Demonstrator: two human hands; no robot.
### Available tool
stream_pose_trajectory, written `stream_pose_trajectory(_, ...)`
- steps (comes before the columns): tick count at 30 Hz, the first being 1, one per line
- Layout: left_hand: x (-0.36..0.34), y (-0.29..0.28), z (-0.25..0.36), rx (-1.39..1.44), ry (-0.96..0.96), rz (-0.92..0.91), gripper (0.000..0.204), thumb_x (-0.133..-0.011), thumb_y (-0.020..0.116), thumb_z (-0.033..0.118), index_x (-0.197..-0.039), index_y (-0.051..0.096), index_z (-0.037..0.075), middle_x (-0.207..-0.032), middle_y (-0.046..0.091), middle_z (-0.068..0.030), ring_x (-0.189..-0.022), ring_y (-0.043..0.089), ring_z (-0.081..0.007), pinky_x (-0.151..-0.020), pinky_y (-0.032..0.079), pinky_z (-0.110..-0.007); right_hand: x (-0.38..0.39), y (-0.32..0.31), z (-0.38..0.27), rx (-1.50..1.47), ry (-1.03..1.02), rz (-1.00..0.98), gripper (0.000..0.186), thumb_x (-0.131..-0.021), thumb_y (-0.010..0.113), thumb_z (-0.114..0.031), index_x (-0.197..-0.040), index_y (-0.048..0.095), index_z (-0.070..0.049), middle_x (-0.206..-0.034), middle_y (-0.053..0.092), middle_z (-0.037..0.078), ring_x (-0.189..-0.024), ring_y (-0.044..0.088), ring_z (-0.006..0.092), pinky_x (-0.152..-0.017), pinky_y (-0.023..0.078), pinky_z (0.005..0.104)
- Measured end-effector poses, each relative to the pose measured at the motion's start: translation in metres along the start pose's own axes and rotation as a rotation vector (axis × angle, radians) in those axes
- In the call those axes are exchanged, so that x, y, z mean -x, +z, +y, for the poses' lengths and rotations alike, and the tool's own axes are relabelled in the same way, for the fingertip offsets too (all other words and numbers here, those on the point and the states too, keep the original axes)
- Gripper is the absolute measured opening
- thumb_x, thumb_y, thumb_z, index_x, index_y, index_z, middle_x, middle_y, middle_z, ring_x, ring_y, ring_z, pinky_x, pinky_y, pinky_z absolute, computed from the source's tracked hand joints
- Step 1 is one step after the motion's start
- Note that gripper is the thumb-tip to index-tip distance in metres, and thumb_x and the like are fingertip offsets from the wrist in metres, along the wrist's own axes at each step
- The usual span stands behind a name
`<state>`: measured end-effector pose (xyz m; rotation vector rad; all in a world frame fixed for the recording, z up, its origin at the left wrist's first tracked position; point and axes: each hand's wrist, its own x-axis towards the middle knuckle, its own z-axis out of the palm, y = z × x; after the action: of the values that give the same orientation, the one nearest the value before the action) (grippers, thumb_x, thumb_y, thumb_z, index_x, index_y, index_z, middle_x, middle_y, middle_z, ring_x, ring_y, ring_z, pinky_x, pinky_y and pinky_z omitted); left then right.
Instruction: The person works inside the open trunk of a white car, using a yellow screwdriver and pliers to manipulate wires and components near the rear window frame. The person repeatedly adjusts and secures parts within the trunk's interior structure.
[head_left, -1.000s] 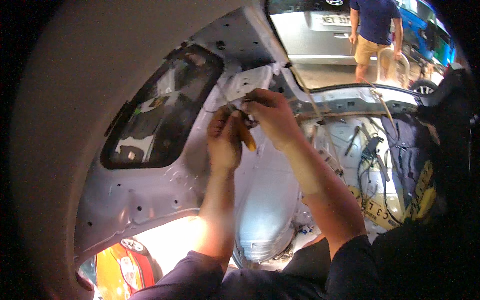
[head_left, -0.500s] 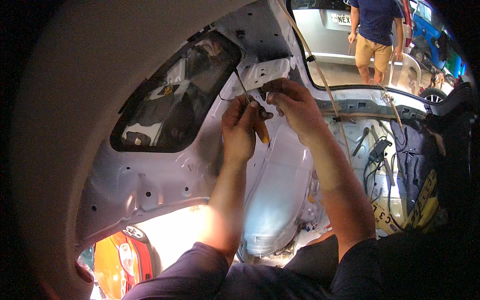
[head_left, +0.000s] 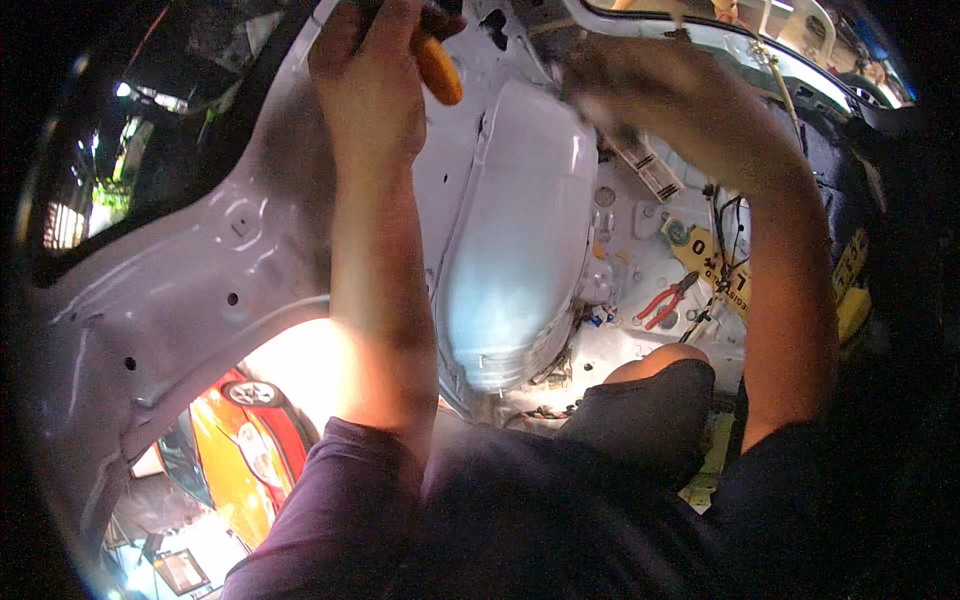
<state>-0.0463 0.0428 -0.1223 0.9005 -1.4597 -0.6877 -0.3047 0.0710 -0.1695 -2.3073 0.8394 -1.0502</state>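
Observation:
At the upper edge, my left hand (head_left: 370, 85) is closed around a screwdriver. Its orange handle (head_left: 438, 70) sticks out below the fingers, and its tip lies outside the picture. My right hand (head_left: 650, 95) is smeared by motion over the upper part of the pale wheel arch (head_left: 520, 230); its fingers are too blurred to show whether they hold anything. Just beneath that hand is a slotted light-coloured strip (head_left: 648, 170). The bare inner side panel (head_left: 190, 290) of the vehicle stands to my left.
Red-handled pliers (head_left: 662, 302) lie on the vehicle floor to the right. Yellow plates (head_left: 700, 250) and dark wiring (head_left: 725, 225) are beside them. A side window (head_left: 160, 110) is at upper left. Through the opening below, an orange-red car (head_left: 240, 450) stands outside.
The view has tilted downward and shifted. My hands, close together before, are now apart: the left towards the upper left, the right off to the right. The pliers have come into view.

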Motion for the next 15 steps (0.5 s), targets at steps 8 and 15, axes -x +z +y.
stream_pose_trajectory(8, 0.007, 0.012, 0.009, -0.023, -0.024, 0.111, 0.015, -0.100, 0.060, 0.016, -0.091, 0.065, 0.005, -0.073, 0.068, -0.0062, -0.053, 0.057, -0.0122, -0.058, 0.048, -0.027, 0.274, 0.167, 0.096, -0.294, 1.529, -0.150, 0.053, -0.095, 0.069, -0.035, -0.131, 0.055, 0.002, -0.103, 0.071, 0.018, -0.088, 0.073, 0.0303, -0.076, 0.059, 0.0427)
stream_pose_trajectory(15, 0.000, 0.005, 0.002, -0.305, 0.126, 0.078, 0.019, -0.100, 0.062, 0.019, -0.092, 0.067, 0.003, -0.083, 0.069, -0.0110, -0.072, 0.066, -0.0229, -0.065, 0.051, -0.035, 0.345, 0.255, 0.143, -0.015, 1.594, 0.108, 0.068, -0.092, 0.070, -0.034, -0.139, 0.039, 0.005, -0.097, 0.073, 0.015, -0.076, 0.071, 0.0318, -0.080, 0.058, 0.0430)
